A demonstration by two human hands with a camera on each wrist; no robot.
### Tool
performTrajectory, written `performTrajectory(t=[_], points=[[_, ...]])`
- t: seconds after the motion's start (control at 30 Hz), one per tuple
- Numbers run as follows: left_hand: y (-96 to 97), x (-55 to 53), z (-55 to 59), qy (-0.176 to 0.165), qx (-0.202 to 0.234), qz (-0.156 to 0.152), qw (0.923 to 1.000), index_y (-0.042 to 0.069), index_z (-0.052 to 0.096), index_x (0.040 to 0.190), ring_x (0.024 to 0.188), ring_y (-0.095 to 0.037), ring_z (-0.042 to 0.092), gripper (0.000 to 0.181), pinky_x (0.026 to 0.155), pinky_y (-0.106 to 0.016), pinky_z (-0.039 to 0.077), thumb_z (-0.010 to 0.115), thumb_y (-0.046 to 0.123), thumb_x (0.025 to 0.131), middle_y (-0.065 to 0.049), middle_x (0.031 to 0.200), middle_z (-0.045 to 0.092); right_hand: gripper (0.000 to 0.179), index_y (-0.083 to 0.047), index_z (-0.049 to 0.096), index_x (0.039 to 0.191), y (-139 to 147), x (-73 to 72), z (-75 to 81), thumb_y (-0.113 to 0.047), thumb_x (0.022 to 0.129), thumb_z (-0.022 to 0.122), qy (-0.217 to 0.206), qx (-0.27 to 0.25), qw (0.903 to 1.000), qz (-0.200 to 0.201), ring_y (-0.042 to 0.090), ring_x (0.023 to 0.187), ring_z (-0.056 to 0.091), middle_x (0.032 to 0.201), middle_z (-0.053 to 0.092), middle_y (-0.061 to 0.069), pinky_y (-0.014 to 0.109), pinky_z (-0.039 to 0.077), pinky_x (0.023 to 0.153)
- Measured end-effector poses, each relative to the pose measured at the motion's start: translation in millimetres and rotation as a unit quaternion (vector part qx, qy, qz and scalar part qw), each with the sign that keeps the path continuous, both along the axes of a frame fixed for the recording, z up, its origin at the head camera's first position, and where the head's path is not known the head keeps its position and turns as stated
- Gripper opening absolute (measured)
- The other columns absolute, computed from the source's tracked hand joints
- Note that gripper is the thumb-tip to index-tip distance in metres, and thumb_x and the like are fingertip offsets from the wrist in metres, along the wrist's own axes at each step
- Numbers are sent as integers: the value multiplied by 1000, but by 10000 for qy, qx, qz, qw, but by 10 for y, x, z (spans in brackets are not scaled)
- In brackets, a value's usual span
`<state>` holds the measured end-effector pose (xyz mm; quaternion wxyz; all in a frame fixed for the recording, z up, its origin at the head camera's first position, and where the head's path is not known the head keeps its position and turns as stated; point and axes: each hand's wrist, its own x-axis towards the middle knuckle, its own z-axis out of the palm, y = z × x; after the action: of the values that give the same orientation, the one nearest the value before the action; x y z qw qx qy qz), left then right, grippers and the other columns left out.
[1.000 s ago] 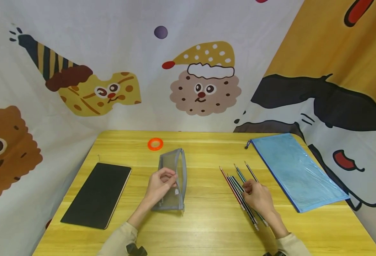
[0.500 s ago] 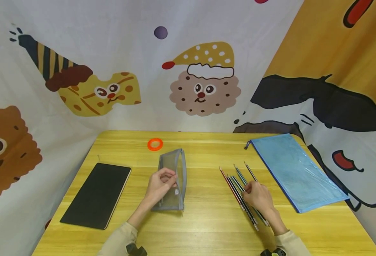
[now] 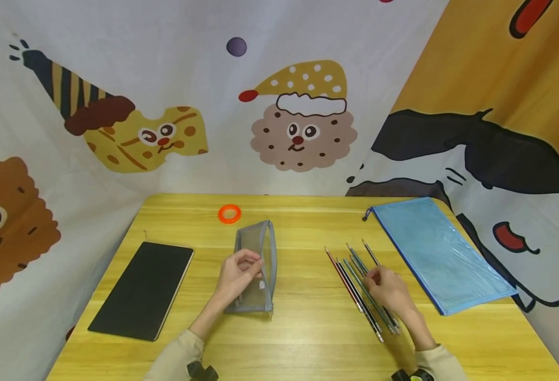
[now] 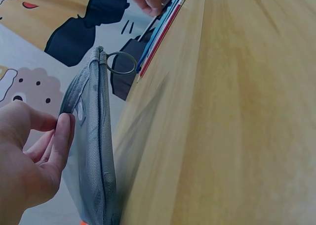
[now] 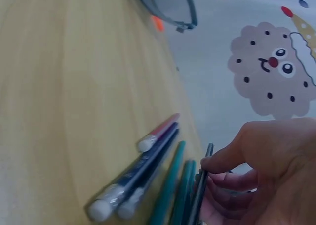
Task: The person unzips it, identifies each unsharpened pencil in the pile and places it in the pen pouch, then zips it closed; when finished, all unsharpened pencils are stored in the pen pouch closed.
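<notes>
A grey mesh pencil case (image 3: 251,235) stands on the table with its zipped side gaping toward the right. My left hand (image 3: 238,272) pinches its upper edge between thumb and fingers; the left wrist view shows this hand (image 4: 37,158) beside the zip. To the right, my right hand (image 3: 390,291) is over a loose bunch of pencils. Between thumb and forefinger it pinches a dark pencil (image 5: 199,195), close beside green pencils (image 5: 170,185). A red pencil (image 3: 335,263) and black pencils (image 3: 372,321) lie left of it. The palm hides part of the bunch.
A black notebook (image 3: 143,291) lies on the left of the wooden table (image 3: 303,344). Behind the pencil case is an orange ring (image 3: 229,214), like a tape roll. A blue zip folder (image 3: 441,254) lies at the right. A printed cloth (image 3: 189,180) hangs behind.
My right hand has shifted slightly right, and the pencils beneath it have spread, with a green one now lying apart from the black ones. The left hand and pencil case have stayed put.
</notes>
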<state>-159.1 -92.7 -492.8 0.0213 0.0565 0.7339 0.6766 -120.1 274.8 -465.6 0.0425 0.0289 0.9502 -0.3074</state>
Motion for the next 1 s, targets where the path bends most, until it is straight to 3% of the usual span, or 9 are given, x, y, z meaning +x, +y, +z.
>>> performTrajectory(t=[0.17, 0.33, 0.53, 0.77, 1.0], points=[[-6, -3, 7, -33, 16, -7, 10000, -5, 68, 101, 68, -10, 69, 11, 66, -23, 65, 70, 1, 92, -19, 90, 71, 25, 4, 62, 118, 0, -7, 93, -12, 99, 61, 79, -437, 9990, 16, 22, 80, 68, 97, 70, 15, 28, 53, 57], [-10, 7, 16, -34, 2, -4, 10000, -5, 68, 101, 68, -10, 69, 11, 66, -24, 65, 70, 1, 92, -17, 90, 71, 32, 3, 59, 129, -36, -30, 162, -11, 100, 60, 290, -698, 9971, 115, 19, 76, 67, 99, 68, 17, 26, 52, 54], [-7, 16, 30, -7, -49, -23, 10000, -5, 68, 101, 68, -10, 69, 11, 67, -28, 66, 70, 1, 92, -18, 90, 71, 36, 2, 56, 133, -111, -53, 242, -15, 101, 62, 295, -1302, 9910, 103, 19, 63, 65, 103, 65, 19, 31, 58, 51], [7, 29, 51, -65, -24, -34, 10000, -7, 67, 103, 69, -11, 69, 13, 70, -31, 67, 70, 1, 92, -21, 93, 70, 38, 6, 49, 135, -280, -125, 319, -10, 102, 58, -50, -2264, 9736, 300, 29, 92, 68, 110, 59, 23, 40, 66, 66], [22, 24, 48, -65, -40, -58, 10000, -7, 67, 102, 69, -11, 69, 12, 69, -32, 67, 69, -1, 91, -21, 92, 71, 40, 6, 47, 137, -537, -280, 379, -7, 101, 59, -45, -2571, 9654, 430, 24, 88, 68, 109, 59, 23, 41, 66, 65]])
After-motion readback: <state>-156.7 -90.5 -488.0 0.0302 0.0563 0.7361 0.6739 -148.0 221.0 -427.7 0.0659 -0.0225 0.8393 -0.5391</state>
